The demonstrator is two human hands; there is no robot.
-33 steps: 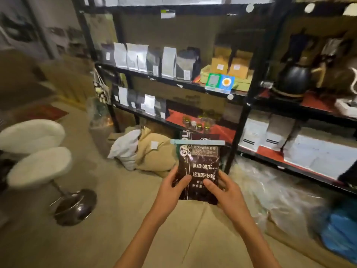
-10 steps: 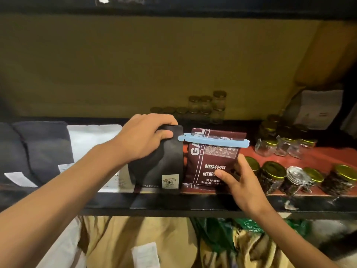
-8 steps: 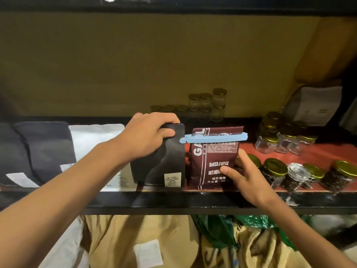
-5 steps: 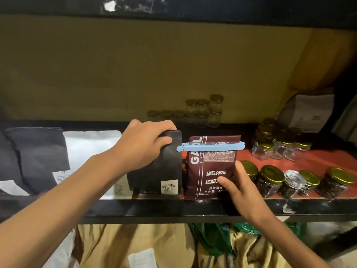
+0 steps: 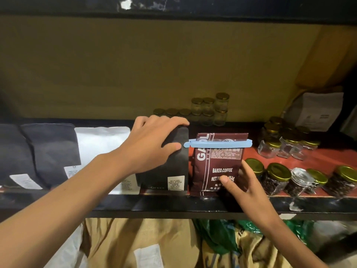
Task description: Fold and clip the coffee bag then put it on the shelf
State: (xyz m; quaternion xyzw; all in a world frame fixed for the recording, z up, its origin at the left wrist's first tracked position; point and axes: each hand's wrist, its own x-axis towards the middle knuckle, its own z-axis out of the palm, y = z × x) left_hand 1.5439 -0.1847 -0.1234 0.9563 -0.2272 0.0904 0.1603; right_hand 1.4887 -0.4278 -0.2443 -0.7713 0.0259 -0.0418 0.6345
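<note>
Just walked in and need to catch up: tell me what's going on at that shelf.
A person is putting a brown coffee bag on the shelf. Its top is folded and held shut by a blue clip. The bag stands upright near the front edge, between a black bag and some gold-lidded jars. The right hand touches the coffee bag's lower front, while the left hand rests over the top of the black bag beside it.
</note>
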